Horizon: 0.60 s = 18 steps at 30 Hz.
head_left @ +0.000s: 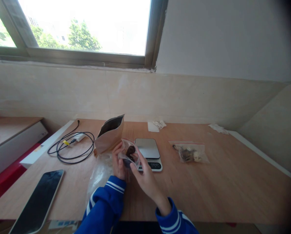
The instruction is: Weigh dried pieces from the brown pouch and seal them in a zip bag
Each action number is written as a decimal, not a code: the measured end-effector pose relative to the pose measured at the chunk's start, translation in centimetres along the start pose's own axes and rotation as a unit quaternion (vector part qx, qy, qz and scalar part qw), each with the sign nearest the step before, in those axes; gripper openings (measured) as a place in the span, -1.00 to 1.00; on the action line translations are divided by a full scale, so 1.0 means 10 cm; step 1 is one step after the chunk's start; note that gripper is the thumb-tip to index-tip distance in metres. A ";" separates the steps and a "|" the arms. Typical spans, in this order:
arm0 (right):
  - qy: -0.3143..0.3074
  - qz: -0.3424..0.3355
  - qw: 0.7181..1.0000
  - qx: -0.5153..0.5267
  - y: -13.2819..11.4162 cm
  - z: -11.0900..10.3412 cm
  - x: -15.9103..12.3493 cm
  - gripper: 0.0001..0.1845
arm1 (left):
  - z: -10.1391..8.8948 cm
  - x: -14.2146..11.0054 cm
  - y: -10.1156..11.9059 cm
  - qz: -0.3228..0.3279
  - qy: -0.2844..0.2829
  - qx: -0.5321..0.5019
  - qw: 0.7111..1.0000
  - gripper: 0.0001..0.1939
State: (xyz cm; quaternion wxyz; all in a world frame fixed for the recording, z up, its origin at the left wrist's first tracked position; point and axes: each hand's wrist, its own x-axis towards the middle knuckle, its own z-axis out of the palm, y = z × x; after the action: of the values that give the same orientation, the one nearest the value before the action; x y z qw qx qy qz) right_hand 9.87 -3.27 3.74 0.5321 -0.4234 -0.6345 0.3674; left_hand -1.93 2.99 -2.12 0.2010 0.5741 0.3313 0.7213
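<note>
Between my two hands is a small clear zip bag (136,155) with its mouth spread, and dark brown pieces (130,151) show inside it. My left hand (118,161) grips the bag's left side. On its right side, my right hand (143,172) pinches the edge between thumb and fingers. Just behind the bag stands a kitchen scale (147,148) with a steel plate, its front partly covered by my right hand. To the left rises an open brown paper pouch (110,138), and below it lies crumpled clear plastic (101,174).
Filled zip bags (190,153) lie on the right of the wooden table (208,191). A coiled black cable (60,151) with a white adapter (78,136) is at left, a phone (39,200) at the front left edge. Crumpled tissues (159,124) rest near the wall.
</note>
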 end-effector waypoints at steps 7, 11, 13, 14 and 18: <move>0.040 -0.012 0.999 0.024 -0.03 -0.18 -0.01 -0.54 | 0.01 0.06 0.11 -0.018 0.075 0.019 0.997 -0.57; 0.054 -0.005 0.998 0.021 0.00 -0.24 -0.01 -0.54 | -0.01 0.06 0.13 -0.097 0.059 0.019 0.993 -0.62; 0.068 -0.001 0.998 0.015 0.03 -0.26 -0.01 -0.53 | -0.02 0.05 0.13 -0.126 0.008 0.031 0.991 -0.65; 0.074 0.001 0.997 0.013 0.05 -0.27 -0.01 -0.52 | -0.02 0.04 0.12 -0.139 -0.014 0.037 0.989 -0.66; 0.064 0.013 0.998 0.015 0.13 -0.30 -0.01 -0.50 | -0.02 -0.02 0.09 -0.164 -0.052 0.055 0.983 -0.65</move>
State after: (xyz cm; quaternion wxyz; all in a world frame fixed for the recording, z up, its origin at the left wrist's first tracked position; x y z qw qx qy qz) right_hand 13.00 -2.83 3.05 0.5735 -0.4458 -0.5880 0.3558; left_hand -2.04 2.21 -1.66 0.3018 0.5585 0.4496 0.6283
